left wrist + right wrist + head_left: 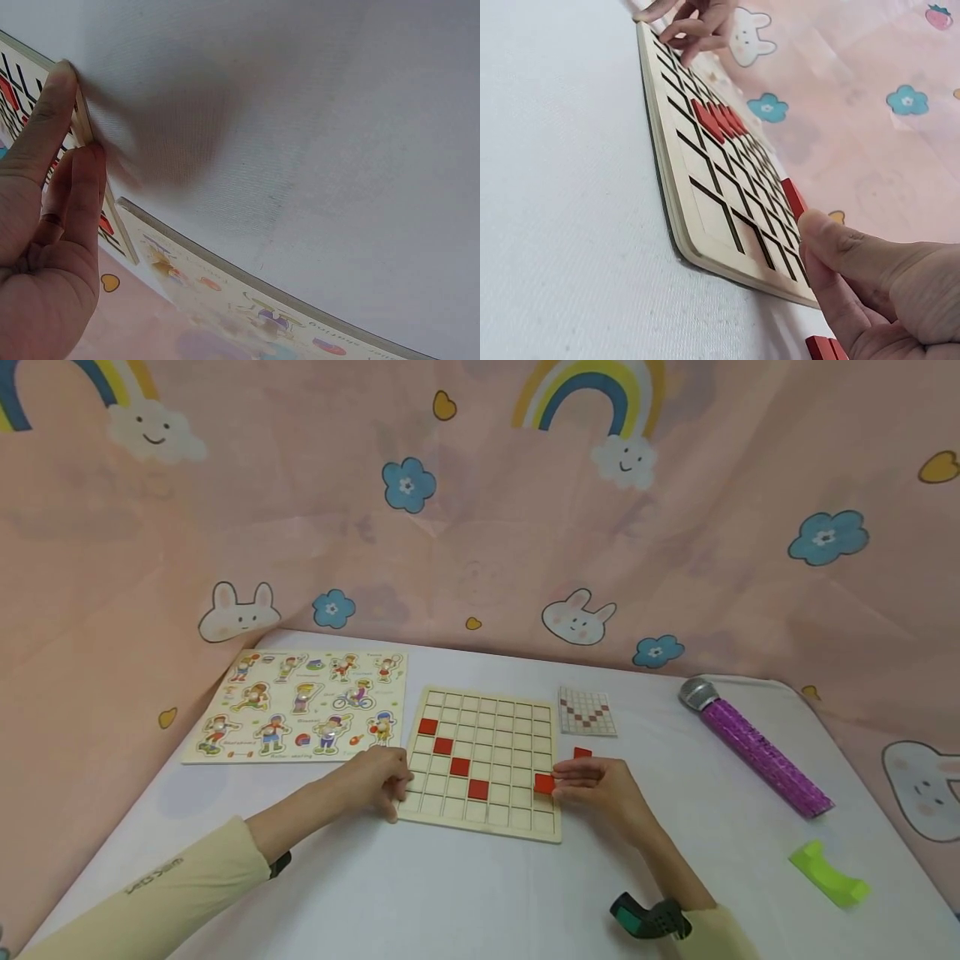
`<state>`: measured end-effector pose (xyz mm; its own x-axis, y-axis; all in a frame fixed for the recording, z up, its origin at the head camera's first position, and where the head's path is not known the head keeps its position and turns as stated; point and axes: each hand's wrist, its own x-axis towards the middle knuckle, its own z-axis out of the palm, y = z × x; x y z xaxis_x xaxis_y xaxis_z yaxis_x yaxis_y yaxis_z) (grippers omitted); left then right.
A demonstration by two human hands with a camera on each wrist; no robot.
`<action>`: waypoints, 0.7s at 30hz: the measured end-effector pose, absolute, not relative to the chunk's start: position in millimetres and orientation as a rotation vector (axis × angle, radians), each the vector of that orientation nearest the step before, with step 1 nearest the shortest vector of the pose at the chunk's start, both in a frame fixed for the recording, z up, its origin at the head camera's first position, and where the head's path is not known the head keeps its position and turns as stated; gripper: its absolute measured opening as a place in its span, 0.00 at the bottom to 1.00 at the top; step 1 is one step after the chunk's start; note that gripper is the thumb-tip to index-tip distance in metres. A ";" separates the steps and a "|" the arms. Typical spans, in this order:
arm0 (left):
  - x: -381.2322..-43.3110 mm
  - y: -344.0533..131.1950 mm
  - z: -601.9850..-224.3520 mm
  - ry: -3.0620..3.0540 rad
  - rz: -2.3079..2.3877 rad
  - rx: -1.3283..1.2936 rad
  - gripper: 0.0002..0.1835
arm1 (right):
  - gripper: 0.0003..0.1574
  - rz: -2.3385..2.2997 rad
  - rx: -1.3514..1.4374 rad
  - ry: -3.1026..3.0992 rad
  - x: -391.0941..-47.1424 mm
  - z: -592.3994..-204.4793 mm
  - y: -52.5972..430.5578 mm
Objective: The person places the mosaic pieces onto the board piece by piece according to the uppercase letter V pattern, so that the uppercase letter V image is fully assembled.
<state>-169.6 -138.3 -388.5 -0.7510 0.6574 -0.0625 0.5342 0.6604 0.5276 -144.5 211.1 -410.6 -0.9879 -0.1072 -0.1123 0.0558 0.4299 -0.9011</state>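
A pale wooden grid board (pixel 504 815) lies on the white table, with a diagonal of red square tiles (pixel 460 767) in its cells. My left hand (pixel 381 778) grips the board's near left corner, thumb (pixel 54 101) at one edge and fingertips at the adjoining one. Between thumb and fingers, my right hand (pixel 596 783) pinches another red square tile (pixel 793 196), tilted over cells near the board's right edge. More red tiles (pixel 821 349) lie on the table beside that hand, partly hidden by it in the head view.
Behind the board's right side is a small pattern card (pixel 588 712) with a printed grid. A picture puzzle board (pixel 281 702) lies to the left. Farther right are a purple glitter microphone (pixel 765 752) and a green curved block (pixel 828 874). A pink patterned cloth (pixel 465 552) hangs behind.
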 end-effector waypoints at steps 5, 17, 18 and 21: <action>-170.6 -139.4 -389.7 2.631 0.735 0.990 0.16 | 0.24 -1.653 -0.096 2.498 -151.0 -412.9 200.7; -170.0 -139.3 -388.7 2.614 0.739 0.971 0.16 | 0.22 -1.694 -0.079 2.518 -158.5 -417.8 167.5; -170.1 -139.4 -388.7 2.615 0.737 0.979 0.16 | 0.22 -1.689 -0.060 2.529 -158.3 -418.1 165.2; -170.3 -139.8 -388.6 2.619 0.731 0.993 0.16 | 0.20 -1.670 -0.010 2.564 -157.7 -417.9 159.7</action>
<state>-170.3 -139.8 -388.6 -0.7377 0.6732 -0.0506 0.5496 0.6424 0.5342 -157.7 159.7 -417.9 -0.9967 -0.0498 -0.0644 0.0388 0.4051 -0.9135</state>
